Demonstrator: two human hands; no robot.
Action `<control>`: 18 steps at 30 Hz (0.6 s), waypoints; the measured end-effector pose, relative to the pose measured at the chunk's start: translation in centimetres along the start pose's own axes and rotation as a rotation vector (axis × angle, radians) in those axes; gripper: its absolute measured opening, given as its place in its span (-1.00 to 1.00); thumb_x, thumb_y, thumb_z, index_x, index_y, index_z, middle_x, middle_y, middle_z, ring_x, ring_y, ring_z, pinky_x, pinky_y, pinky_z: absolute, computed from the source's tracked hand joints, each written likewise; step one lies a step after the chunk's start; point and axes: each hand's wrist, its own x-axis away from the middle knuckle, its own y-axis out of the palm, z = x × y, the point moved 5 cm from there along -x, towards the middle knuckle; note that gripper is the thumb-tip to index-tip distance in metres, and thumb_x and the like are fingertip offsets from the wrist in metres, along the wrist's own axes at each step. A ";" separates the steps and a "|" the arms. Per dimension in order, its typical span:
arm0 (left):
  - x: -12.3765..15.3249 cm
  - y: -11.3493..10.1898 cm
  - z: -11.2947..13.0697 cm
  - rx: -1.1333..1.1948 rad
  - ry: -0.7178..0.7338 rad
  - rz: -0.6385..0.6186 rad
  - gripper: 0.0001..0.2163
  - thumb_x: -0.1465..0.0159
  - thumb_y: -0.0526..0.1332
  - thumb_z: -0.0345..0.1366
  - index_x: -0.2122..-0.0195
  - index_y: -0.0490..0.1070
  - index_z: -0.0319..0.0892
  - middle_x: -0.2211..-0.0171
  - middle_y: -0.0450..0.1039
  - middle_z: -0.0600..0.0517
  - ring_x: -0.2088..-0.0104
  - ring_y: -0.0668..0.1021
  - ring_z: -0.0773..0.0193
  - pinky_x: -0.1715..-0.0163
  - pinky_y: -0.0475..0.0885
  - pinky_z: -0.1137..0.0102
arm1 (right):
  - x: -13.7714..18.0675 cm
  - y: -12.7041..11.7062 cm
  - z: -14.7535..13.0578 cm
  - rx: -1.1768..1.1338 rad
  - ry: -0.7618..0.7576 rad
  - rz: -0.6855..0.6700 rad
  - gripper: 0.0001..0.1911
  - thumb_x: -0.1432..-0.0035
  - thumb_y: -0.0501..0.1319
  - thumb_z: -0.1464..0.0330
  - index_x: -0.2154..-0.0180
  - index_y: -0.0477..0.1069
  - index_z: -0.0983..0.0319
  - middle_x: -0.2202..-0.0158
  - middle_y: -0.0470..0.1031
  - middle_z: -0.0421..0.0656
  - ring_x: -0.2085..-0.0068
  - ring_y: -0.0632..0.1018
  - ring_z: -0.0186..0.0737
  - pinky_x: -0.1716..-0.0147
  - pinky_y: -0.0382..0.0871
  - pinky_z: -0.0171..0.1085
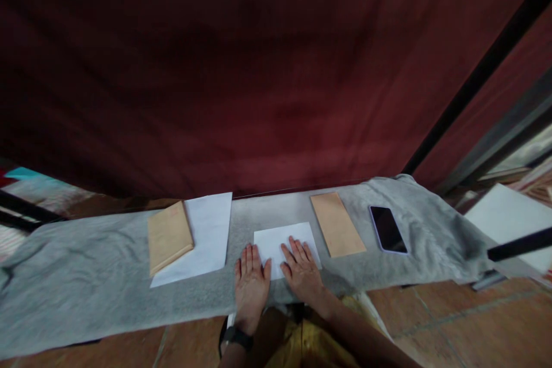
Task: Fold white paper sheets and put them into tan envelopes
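Observation:
A folded white sheet of paper [282,240] lies on the grey cloth [86,282] in front of me. My left hand [250,286] rests flat at the paper's near left corner, fingers stretched out, a black watch on its wrist. My right hand [302,270] lies flat on the paper's near right part, fingers spread. Neither hand holds anything.
A brown envelope [169,236] sits on a larger white sheet [207,236] to the left. Another brown envelope [337,224] and a dark phone [387,229] lie to the right. A dark red curtain [259,80] hangs behind. White paper [509,218] lies at far right.

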 end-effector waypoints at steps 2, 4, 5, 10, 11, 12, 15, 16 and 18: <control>0.0 -0.1 0.0 0.013 -0.012 0.008 -0.41 -0.44 -0.07 -0.06 -0.38 0.13 -0.33 -0.33 0.22 -0.30 -0.34 0.29 -0.07 -0.31 0.18 -0.03 | 0.1 -0.5 0.4 0.007 0.010 0.001 -0.47 -0.37 0.11 0.24 -0.32 0.25 0.17 -0.38 0.21 0.00 -0.36 0.28 -0.04 -0.36 0.06 0.02; 0.1 -0.2 -0.2 0.028 -0.028 0.011 -0.42 -0.44 -0.05 -0.06 -0.37 0.16 -0.31 -0.32 0.25 -0.28 -0.33 0.31 -0.07 -0.31 0.20 -0.02 | 0.3 -1.0 1.1 0.015 0.024 -0.008 -0.46 -0.37 0.12 0.24 -0.32 0.25 0.18 -0.38 0.20 0.00 -0.36 0.28 -0.04 -0.34 0.09 0.01; 0.1 -0.2 -0.3 0.039 -0.035 0.010 -0.43 -0.43 -0.05 -0.06 -0.36 0.17 -0.30 -0.32 0.26 -0.28 -0.33 0.32 -0.07 -0.30 0.21 -0.02 | 0.4 -1.2 1.4 0.019 0.030 -0.015 -0.46 -0.37 0.12 0.24 -0.33 0.24 0.18 -0.38 0.19 0.00 -0.36 0.28 -0.04 -0.33 0.11 0.01; -0.1 0.1 -1.4 0.144 -0.098 -0.023 -0.47 -0.41 0.00 -0.06 -0.31 0.25 -0.24 -0.29 0.32 -0.23 -0.28 0.37 -0.08 -0.24 0.30 -0.02 | 1.3 -1.8 2.6 0.033 0.068 -0.045 -0.46 -0.38 0.10 0.21 -0.33 0.23 0.17 -0.40 0.16 -0.01 -0.36 0.27 -0.03 -0.31 0.14 0.00; -0.2 0.2 -1.7 0.183 -0.119 -0.036 -0.47 -0.40 0.01 -0.07 -0.30 0.27 -0.24 -0.27 0.35 -0.22 -0.27 0.39 -0.07 -0.23 0.32 0.00 | 1.4 -1.8 2.7 0.034 0.074 -0.052 -0.46 -0.39 0.09 0.21 -0.33 0.24 0.16 -0.40 0.15 -0.01 -0.36 0.27 -0.03 -0.31 0.14 0.00; -0.3 0.3 -2.0 0.231 -0.142 -0.051 -0.48 -0.38 0.03 -0.07 -0.28 0.30 -0.25 -0.25 0.38 -0.22 -0.25 0.41 -0.06 -0.22 0.34 0.02 | 1.5 -1.8 2.7 0.034 0.077 -0.060 -0.46 -0.39 0.09 0.20 -0.33 0.24 0.16 -0.40 0.15 -0.02 -0.36 0.27 -0.03 -0.31 0.14 0.00; -0.6 0.6 -3.1 0.423 -0.259 -0.115 -0.47 -0.31 0.10 -0.01 -0.17 0.40 -0.26 -0.14 0.48 -0.23 -0.16 0.49 -0.06 -0.18 0.39 0.06 | 1.5 -1.7 2.8 0.030 0.081 -0.077 -0.45 -0.40 0.07 0.17 -0.34 0.22 0.14 -0.41 0.14 -0.03 -0.36 0.27 -0.02 -0.31 0.13 0.00; -0.8 0.7 -3.4 0.484 -0.304 -0.140 -0.48 -0.29 0.11 0.01 -0.13 0.43 -0.25 -0.10 0.51 -0.22 -0.11 0.54 -0.06 -0.14 0.43 0.06 | 1.4 -1.7 2.8 0.030 0.082 -0.079 -0.45 -0.40 0.07 0.17 -0.34 0.21 0.14 -0.41 0.13 -0.03 -0.36 0.27 -0.02 -0.30 0.13 0.01; -1.2 0.8 -3.8 0.585 -0.392 -0.187 -0.48 -0.25 0.11 0.04 -0.06 0.47 -0.22 -0.01 0.57 -0.20 0.03 0.61 -0.03 -0.03 0.50 0.08 | 1.4 -1.6 2.8 0.029 0.085 -0.078 -0.44 -0.40 0.07 0.16 -0.35 0.20 0.14 -0.41 0.13 -0.03 -0.36 0.28 -0.01 -0.30 0.13 0.02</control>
